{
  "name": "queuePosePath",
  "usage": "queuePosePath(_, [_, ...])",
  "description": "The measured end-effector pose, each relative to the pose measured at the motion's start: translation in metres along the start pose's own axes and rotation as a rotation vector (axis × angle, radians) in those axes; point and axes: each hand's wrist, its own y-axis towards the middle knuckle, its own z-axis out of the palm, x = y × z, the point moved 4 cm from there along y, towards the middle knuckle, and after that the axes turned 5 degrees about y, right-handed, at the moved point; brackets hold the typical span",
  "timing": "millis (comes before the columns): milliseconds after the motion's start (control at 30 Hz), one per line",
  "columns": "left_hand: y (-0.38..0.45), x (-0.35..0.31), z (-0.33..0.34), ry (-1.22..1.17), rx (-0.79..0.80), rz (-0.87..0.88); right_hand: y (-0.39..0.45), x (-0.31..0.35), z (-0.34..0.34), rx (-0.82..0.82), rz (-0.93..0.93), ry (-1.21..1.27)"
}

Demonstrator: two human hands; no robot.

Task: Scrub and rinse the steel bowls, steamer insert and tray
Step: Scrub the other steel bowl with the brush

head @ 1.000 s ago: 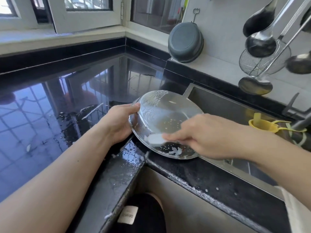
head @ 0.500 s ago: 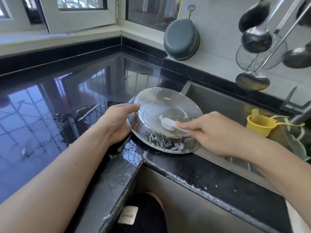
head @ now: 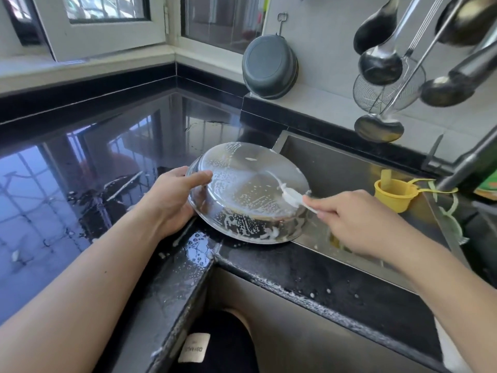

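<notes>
Right hand (head: 357,222) slid its pinched scrubber (head: 293,196) rightward – left hand (head: 172,200) (grip unchanged) steadies bowl (head: 242,189)

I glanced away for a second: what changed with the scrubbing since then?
The right hand swept its white scrubber from the steel bowl's near rim up and across to its right edge. The left hand kept gripping the upturned bowl's left rim; the bowl stayed put.
</notes>
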Motion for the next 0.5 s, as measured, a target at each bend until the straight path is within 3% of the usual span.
queuePosePath(133, [0.002,-0.001,0.002,0.009,-0.016,0.053,-0.028,0.026,0.015,0.07,-0.128,0.113])
queuePosePath(267, [0.001,0.0,0.006,0.08,-0.029,0.079,-0.006,-0.015,0.005,-0.057,0.081,0.038])
queuePosePath(400, [0.003,0.0,0.004,0.101,-0.019,0.068,-0.025,0.002,0.018,-0.009,-0.014,0.13])
queuePosePath(500, [0.001,-0.001,0.006,0.12,0.008,0.083,-0.013,-0.017,0.01,-0.063,0.103,0.1])
